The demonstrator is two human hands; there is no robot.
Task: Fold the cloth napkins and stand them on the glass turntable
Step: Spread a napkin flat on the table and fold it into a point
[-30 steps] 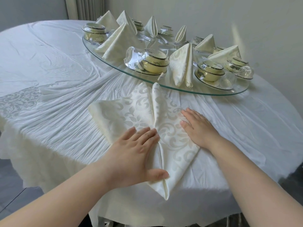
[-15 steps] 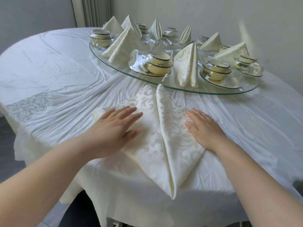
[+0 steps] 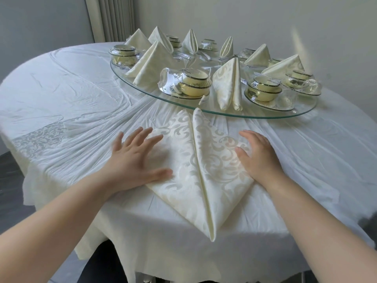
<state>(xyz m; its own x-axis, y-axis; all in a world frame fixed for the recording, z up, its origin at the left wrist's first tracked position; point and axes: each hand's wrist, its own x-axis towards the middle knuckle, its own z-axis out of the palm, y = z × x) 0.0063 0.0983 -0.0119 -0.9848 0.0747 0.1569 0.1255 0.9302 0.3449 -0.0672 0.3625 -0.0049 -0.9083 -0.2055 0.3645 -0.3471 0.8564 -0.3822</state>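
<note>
A cream patterned napkin point(image 3: 201, 170) lies flat on the white tablecloth, folded into a kite shape with a centre seam and its point toward me. My left hand point(image 3: 134, 160) rests flat on the napkin's left corner, fingers spread. At the right corner, my right hand point(image 3: 256, 156) presses flat with straight fingers. Just beyond the napkin stands the glass turntable point(image 3: 265, 117). Several folded napkins stand on the turntable, the nearest folded napkin point(image 3: 228, 84) at its front.
Wrapped sets of yellow bowls point(image 3: 193, 82) on plates sit between the standing napkins on the turntable. The round table's front edge point(image 3: 183, 262) drops off just below the napkin's point. A wall and a ribbed radiator point(image 3: 114, 17) are behind.
My left hand slid from the napkin's lower middle out to its left corner, flattening that side. My right hand stayed at the right corner. The view shifted slightly.
</note>
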